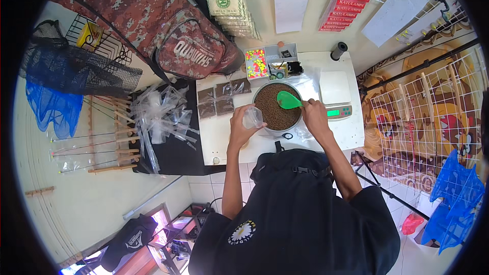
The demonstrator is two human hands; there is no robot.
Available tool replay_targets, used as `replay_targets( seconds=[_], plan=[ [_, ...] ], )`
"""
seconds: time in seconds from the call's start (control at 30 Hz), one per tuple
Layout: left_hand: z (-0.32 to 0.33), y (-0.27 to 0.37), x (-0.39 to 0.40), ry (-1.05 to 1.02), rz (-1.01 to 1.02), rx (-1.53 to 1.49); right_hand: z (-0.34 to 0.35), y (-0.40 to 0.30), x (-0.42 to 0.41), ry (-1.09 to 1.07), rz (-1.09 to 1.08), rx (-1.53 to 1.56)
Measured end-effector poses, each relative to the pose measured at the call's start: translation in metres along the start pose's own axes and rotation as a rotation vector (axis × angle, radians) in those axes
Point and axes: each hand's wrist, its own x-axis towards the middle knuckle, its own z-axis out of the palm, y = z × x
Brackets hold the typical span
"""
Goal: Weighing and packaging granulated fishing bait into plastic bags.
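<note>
A round metal pot (276, 132) full of small brown pellets (273, 109) stands on the white table (225, 145). My right hand (315, 116) grips the handle of a green plastic spoon (289, 100), whose bowl is over the pellets. On the pot's left side, my left hand (242, 126) holds a clear plastic bag (253, 117) with its mouth spread. The bag looks empty. Several flat clear packets of brown pellets (224, 105) lie in two rows left of the pot.
Right of the pot is a digital scale (338, 112) with a lit display. Behind stands a compartment tray (270, 51) of coloured floats and small items. A black cylinder (338, 51) stands at the back right. Clear plastic bags (160, 110) pile at left; a camouflage rod bag (183, 46) hangs above.
</note>
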Motion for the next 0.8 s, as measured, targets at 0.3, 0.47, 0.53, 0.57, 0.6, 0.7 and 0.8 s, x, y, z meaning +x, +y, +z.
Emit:
replay_targets(
  seconds=[0.3, 0.47, 0.53, 0.57, 0.6, 0.7, 0.8],
  plan=[
    [-0.004, 0.002, 0.005, -0.023, -0.021, -0.005, 0.009, 0.004, 0.022, 0.153, -0.042, -0.227],
    [-0.007, -0.001, 0.007, -0.014, 0.004, -0.008, 0.036, 0.009, 0.022, 0.051, -0.134, -0.117],
    [-0.01, -0.004, 0.005, -0.005, -0.003, -0.013, 0.032, 0.005, 0.018, 0.03, -0.148, -0.107],
    [-0.012, -0.005, 0.003, -0.006, -0.019, -0.023, 0.029, 0.004, 0.016, 0.015, -0.157, -0.1],
    [-0.012, -0.007, 0.002, -0.008, -0.035, -0.036, 0.025, 0.004, 0.012, 0.01, -0.161, -0.1],
    [-0.015, -0.012, -0.001, 0.008, -0.042, -0.025, 0.011, 0.001, 0.007, 0.068, -0.185, -0.211],
    [-0.02, -0.01, -0.002, 0.017, -0.045, -0.039, -0.003, -0.009, 0.014, 0.093, -0.157, -0.195]
  ],
)
